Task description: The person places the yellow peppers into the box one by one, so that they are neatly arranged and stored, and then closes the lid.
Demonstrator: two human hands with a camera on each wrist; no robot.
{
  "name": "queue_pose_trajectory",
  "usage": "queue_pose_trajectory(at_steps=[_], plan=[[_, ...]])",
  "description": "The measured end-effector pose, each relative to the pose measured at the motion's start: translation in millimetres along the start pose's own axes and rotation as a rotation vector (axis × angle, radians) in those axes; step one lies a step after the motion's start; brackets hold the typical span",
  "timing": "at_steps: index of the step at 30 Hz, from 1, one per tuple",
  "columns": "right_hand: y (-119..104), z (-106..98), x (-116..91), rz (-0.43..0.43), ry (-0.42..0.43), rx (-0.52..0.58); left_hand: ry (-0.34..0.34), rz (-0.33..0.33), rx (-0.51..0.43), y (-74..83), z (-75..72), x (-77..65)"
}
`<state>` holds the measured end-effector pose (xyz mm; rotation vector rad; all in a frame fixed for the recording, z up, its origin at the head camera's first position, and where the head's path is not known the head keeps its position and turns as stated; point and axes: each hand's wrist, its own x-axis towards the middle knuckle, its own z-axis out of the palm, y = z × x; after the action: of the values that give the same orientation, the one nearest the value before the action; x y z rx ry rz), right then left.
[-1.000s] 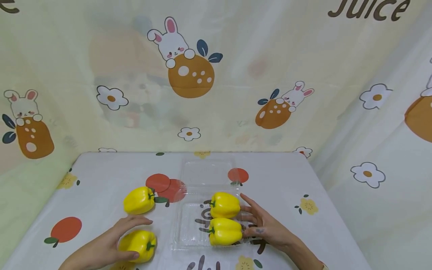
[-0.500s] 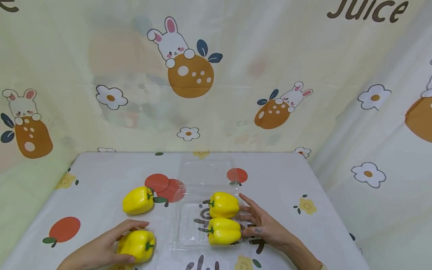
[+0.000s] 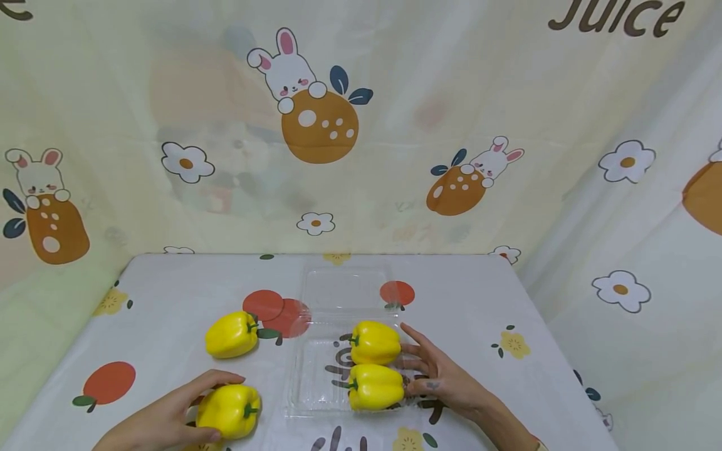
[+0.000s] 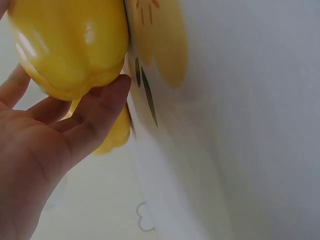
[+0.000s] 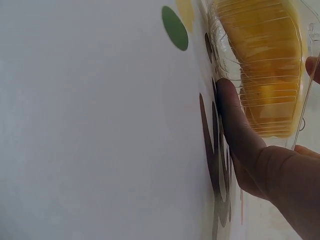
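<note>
In the head view, my left hand (image 3: 169, 410) curves round a yellow bell pepper (image 3: 230, 410) at the front left. Its thumb lies along the near side and its fingers along the far side; the left wrist view shows fingertips against the base of the pepper (image 4: 75, 45). My right hand (image 3: 445, 379) rests against the right side of a clear plastic clamshell container (image 3: 316, 388), fingers spread along its wall. Inside that container, two yellow bell peppers lie side by side, a far pepper (image 3: 376, 343) and a near pepper (image 3: 376, 387). The right wrist view shows the ribbed wall (image 5: 270, 85) beside my thumb.
Another yellow bell pepper (image 3: 231, 335) lies behind the one at my left hand. The container's clear lid (image 3: 346, 288) lies open toward the back. A printed white cloth (image 3: 479, 300) covers the table, and a patterned curtain (image 3: 395, 200) hangs behind and at both sides.
My left hand has closed from hovering over the front pepper to spanning it, its fingers lower and nearer its sides. My right hand and the container have stayed in place.
</note>
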<state>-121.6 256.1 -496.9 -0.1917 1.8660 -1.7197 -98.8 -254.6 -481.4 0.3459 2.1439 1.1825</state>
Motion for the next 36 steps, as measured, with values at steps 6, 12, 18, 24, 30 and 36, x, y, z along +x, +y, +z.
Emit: queue_pose_trajectory(at_steps=[6, 12, 18, 24, 30, 36], plan=[[0.3, 0.2, -0.2, 0.004, 0.005, 0.001, -0.01, 0.024, -0.007, -1.4, -1.0, -0.6], [1.1, 0.9, -0.8, 0.014, 0.016, -0.002, -0.001, -0.001, -0.023, -4.2, 0.9, 0.7], [1.0, 0.9, -0.4, 0.012, 0.01, 0.006, 0.009, 0.008, 0.011, -6.5, 0.6, 1.8], [0.3, 1.2, -1.3, 0.006, 0.013, -0.002, 0.009, -0.004, 0.027, -5.5, -0.6, 4.4], [0.7, 1.2, -1.2, 0.011, 0.012, 0.004, 0.031, -0.043, -0.014, 2.1, 1.4, 3.5], [0.6, 1.8, -0.7, 0.013, 0.018, 0.005, 0.049, 0.023, 0.028, 10.2, 0.8, 3.6]])
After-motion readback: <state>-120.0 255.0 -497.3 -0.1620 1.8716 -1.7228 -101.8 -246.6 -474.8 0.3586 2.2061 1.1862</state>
